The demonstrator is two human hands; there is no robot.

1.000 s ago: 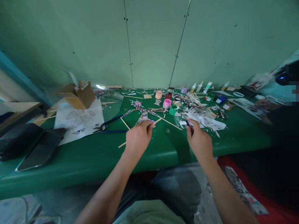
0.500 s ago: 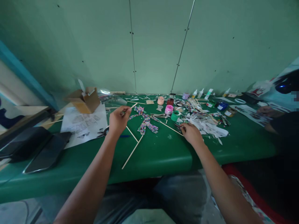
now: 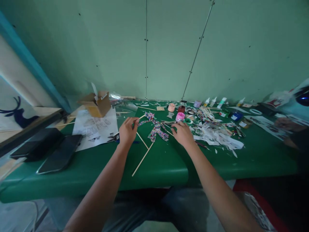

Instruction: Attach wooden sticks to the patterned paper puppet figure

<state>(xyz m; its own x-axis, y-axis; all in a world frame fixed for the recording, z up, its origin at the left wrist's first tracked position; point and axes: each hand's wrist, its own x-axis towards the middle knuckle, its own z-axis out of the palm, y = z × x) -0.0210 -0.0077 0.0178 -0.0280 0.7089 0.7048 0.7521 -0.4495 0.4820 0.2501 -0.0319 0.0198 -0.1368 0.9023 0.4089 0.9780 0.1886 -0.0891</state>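
My left hand (image 3: pixel 128 131) is pinched on the end of a thin wooden stick (image 3: pixel 142 116) that carries a colourful paper-covered figure (image 3: pixel 156 129) on the green table (image 3: pixel 156 164). My right hand (image 3: pixel 183 133) rests on the table just right of the figure, fingers curled near thin sticks and a green tape roll; what it holds, if anything, is hidden. Two more long sticks (image 3: pixel 142 158) lie crossed in front of the figure.
Small paint pots (image 3: pixel 180 116), glue bottles (image 3: pixel 213 101) and a heap of paper scraps (image 3: pixel 217 135) fill the right. Pliers (image 3: pixel 113 138), printed sheets (image 3: pixel 93 129), a cardboard box (image 3: pixel 96 103) and dark cases (image 3: pixel 48 151) lie left. Another person's hand (image 3: pixel 286 124) is far right.
My left hand lifted from the figure and took the stick's end at the left. My right hand left the scrap pile and moved left to beside the figure. The view shifted left.
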